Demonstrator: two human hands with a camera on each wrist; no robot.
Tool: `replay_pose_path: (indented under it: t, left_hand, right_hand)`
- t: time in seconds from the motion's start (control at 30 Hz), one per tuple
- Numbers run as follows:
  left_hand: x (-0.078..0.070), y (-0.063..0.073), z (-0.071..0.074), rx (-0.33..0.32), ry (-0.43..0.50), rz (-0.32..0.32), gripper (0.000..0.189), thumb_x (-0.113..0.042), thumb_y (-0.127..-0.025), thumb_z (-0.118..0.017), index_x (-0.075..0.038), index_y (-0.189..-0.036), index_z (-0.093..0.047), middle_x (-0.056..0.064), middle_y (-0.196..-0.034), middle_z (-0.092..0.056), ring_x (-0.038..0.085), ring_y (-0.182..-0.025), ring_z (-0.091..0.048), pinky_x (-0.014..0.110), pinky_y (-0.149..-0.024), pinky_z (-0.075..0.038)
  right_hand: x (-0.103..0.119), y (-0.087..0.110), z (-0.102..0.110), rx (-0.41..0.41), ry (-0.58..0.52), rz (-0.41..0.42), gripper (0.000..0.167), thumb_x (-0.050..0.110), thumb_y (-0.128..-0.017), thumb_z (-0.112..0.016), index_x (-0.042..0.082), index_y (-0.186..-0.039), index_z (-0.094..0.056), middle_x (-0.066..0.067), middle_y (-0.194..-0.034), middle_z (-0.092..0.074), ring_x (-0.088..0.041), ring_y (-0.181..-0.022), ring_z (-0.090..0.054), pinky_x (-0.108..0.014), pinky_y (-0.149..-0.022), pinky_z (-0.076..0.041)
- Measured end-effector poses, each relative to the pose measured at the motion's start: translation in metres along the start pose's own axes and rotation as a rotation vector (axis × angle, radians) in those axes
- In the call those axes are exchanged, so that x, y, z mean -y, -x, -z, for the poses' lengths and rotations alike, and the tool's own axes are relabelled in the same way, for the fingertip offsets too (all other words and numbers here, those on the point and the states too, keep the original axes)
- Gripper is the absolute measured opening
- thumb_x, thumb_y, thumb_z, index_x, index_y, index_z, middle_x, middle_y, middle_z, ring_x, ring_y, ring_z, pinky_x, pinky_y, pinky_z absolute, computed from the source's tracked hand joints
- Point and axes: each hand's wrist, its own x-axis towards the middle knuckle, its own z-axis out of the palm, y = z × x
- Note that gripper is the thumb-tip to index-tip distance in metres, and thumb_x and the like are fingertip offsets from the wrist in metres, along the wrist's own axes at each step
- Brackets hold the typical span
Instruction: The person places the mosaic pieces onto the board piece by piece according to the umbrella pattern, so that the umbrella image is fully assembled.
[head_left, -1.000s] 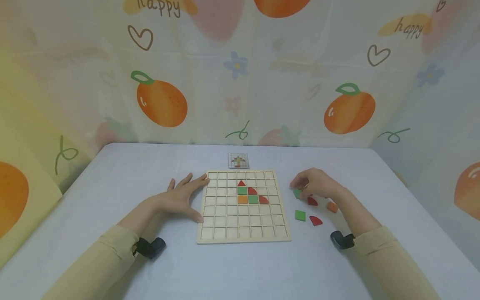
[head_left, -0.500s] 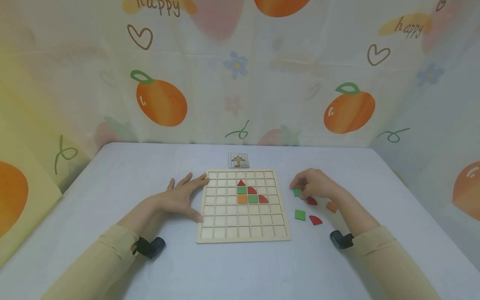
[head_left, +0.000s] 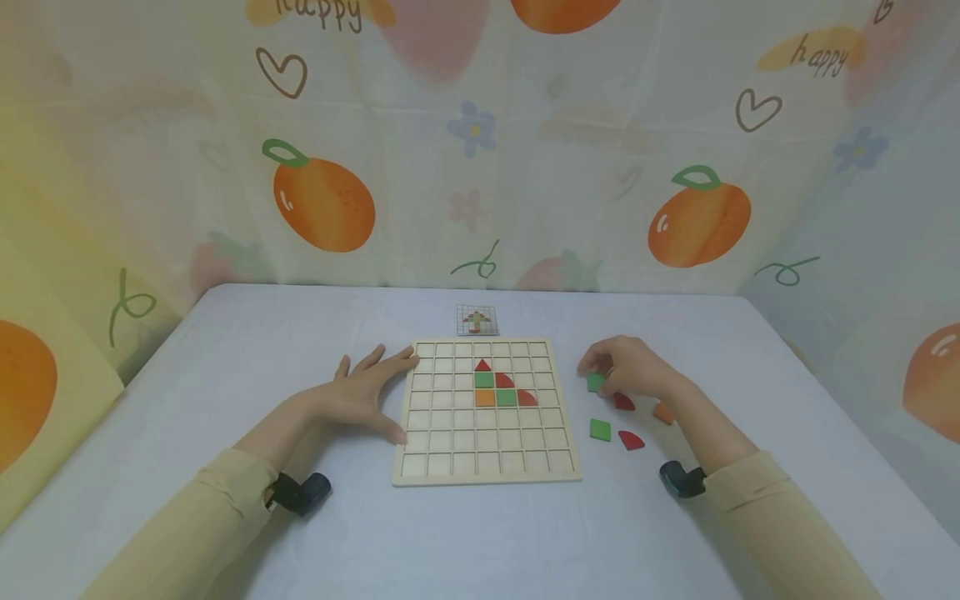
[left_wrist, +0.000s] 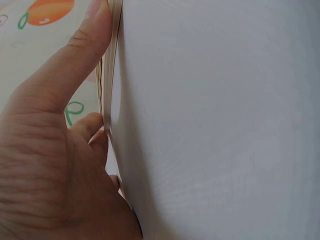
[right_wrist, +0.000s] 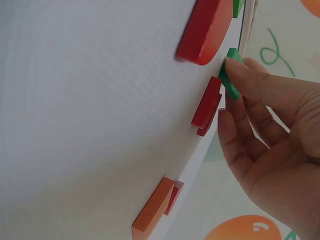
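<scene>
A wooden grid board (head_left: pixel 441 444) lies flat, holding a red triangle (head_left: pixel 483 366), green squares (head_left: pixel 506 398), an orange square (head_left: pixel 485 398) and red quarter-circles (head_left: pixel 527 398). My left hand (head_left: pixel 352 402) touches its left edge with spread thumb and fingertips; the left wrist view shows the thumb (left_wrist: pixel 82 45) against the board's side. To the right of the board, my right hand (head_left: pixel 633 368) pinches a green square tile (head_left: pixel 595 382) between thumb and fingers. In the right wrist view that green tile (right_wrist: pixel 231 86) is tilted near the tabletop.
Loose tiles lie right of the board: a green square (head_left: pixel 600 430), a red quarter-circle (head_left: pixel 632 440), another red piece (head_left: pixel 624 402) and an orange tile (head_left: pixel 663 413) partly behind the right wrist. A small pattern card (head_left: pixel 477 321) sits behind the board. A printed curtain (head_left: pixel 555 192) hangs at the back.
The green tile in my right fingers has risen and turned slightly, and the right hand has shifted a little left. My left hand and the board stay in place.
</scene>
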Motion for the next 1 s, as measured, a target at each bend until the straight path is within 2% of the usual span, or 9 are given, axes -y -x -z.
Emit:
replay_pose_path:
  t: [0.4, 0.6, 0.73, 1.0]
  left_hand:
    - [0.0, 0.0, 0.0, 0.001, 0.002, -0.002, 0.121, -0.061, -0.062, -0.085, -0.023, -0.158, -0.021, -0.001, -0.17, -0.01, 0.041, -0.155, 0.005, 0.078, -0.111, 0.011]
    - [0.001, 0.0, 0.0, 0.001, 0.002, -0.003, 0.121, -0.06, -0.062, -0.085, -0.023, -0.158, -0.021, -0.001, -0.17, -0.01, 0.041, -0.155, 0.005, 0.078, -0.111, 0.011]
    - [0.001, 0.0, 0.0, 0.002, 0.005, -0.001, 0.121, -0.06, -0.062, -0.085, -0.023, -0.158, -0.022, -0.001, -0.17, -0.01, 0.041, -0.156, 0.005, 0.077, -0.111, 0.012]
    - [0.0, 0.0, 0.0, 0.004, 0.005, -0.001, 0.121, -0.06, -0.062, -0.084, -0.023, -0.158, -0.021, -0.001, -0.17, -0.009, 0.042, -0.155, 0.005, 0.078, -0.111, 0.012]
  right_hand:
    - [0.0, 0.0, 0.001, -0.027, -0.003, 0.011, 0.025, -0.005, -0.078, -0.074, 0.011, -0.097, -0.075, -0.006, -0.095, -0.072, -0.019, -0.09, -0.062, -0.035, -0.083, -0.056]
    - [0.0, -0.002, -0.001, -0.052, -0.001, 0.01, 0.022, -0.002, -0.081, -0.073, 0.013, -0.096, -0.074, -0.005, -0.095, -0.072, -0.019, -0.088, -0.062, -0.034, -0.081, -0.056]
    - [0.002, -0.003, -0.002, -0.069, 0.009, 0.041, 0.021, -0.002, -0.082, -0.07, 0.013, -0.096, -0.075, -0.005, -0.095, -0.073, -0.019, -0.088, -0.062, -0.035, -0.082, -0.056]
    - [0.01, -0.006, -0.004, -0.102, -0.009, 0.079, 0.026, -0.002, -0.083, -0.07, 0.013, -0.104, -0.074, -0.004, -0.097, -0.073, -0.02, -0.094, -0.063, -0.035, -0.082, -0.056]
